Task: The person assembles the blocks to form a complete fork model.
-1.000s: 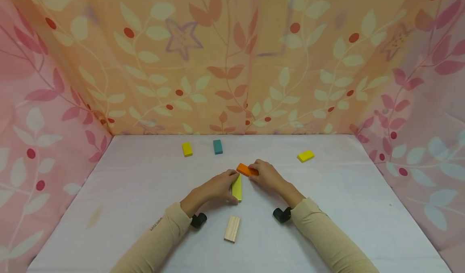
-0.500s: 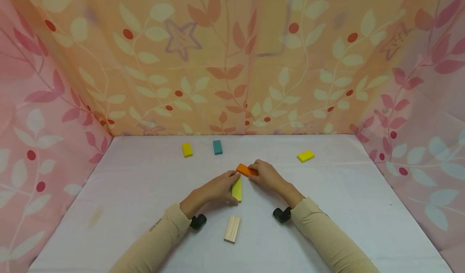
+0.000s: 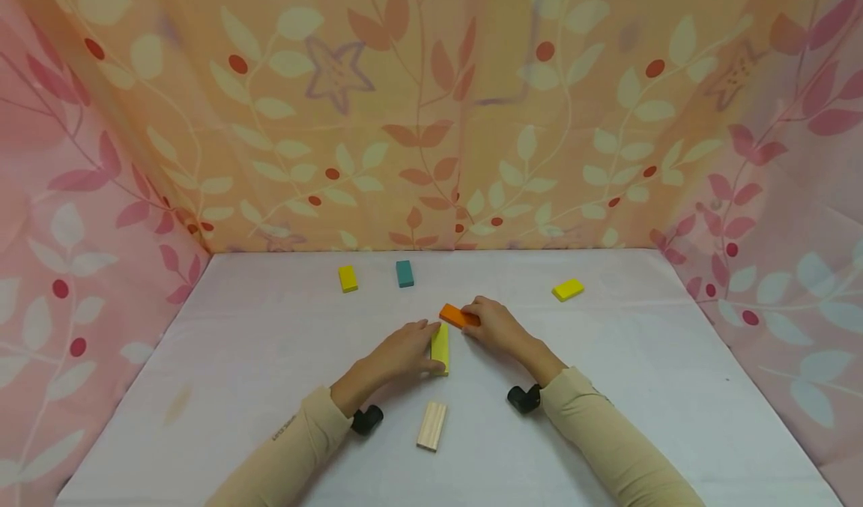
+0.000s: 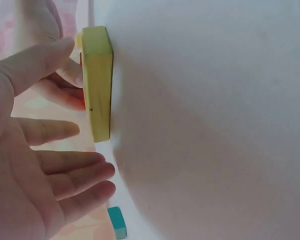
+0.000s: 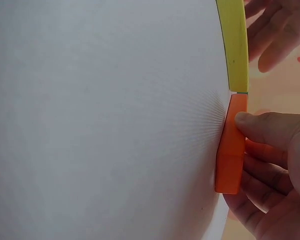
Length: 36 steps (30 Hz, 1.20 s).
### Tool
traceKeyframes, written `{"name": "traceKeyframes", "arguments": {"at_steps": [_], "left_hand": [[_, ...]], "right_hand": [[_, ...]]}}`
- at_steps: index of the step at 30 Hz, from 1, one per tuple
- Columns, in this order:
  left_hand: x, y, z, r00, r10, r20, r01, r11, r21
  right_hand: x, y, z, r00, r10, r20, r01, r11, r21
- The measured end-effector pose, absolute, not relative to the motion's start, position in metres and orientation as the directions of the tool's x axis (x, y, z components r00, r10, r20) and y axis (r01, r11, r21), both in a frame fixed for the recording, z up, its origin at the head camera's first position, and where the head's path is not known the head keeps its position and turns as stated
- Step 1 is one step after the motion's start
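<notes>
A yellow-green wooden block (image 3: 440,351) lies lengthwise in the middle of the white tabletop. Beside its left side is my left hand (image 3: 398,353), and in the left wrist view the fingers (image 4: 75,172) are spread apart with a gap between them and the block. Just past the far end of that block lies an orange block (image 3: 451,314), set at an angle. My right hand (image 3: 495,326) pinches the orange block's right part, thumb (image 5: 257,124) on one side and fingers on the other. The two blocks' ends are close together; whether they touch I cannot tell.
A plain wood block (image 3: 431,426) lies nearer the body. Toward the back are a yellow block (image 3: 347,278), a teal block (image 3: 404,273) and, at right, another yellow block (image 3: 568,290). Patterned cloth walls (image 3: 431,155) enclose the table's back and sides.
My left hand has loosened from the yellow-green block and shifted slightly left. The right hand and the orange block stay where they were.
</notes>
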<state>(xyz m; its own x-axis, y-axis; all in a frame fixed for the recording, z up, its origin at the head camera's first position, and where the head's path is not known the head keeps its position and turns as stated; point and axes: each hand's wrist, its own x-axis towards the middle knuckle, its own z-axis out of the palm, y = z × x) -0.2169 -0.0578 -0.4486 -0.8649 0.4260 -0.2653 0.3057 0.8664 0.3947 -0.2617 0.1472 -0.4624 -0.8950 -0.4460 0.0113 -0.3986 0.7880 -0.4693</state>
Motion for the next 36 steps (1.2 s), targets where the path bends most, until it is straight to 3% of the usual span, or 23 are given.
{"name": "traceKeyframes", "arguments": {"at_steps": [22,36], "left_hand": [[-0.2133,-0.0549,-0.4566,-0.878,0.417,-0.233,0.329,0.882,0.338],[-0.212,-0.0545,-0.4527,-0.876,0.415,-0.247,0.32,0.881,0.348]], "right_hand": [[-0.2629,0.1498,-0.456,-0.897,-0.44,-0.051,-0.375,0.815,-0.442],[-0.2647,0.1526,-0.4547,-0.882,-0.47,-0.026,-0.415,0.801,-0.431]]}}
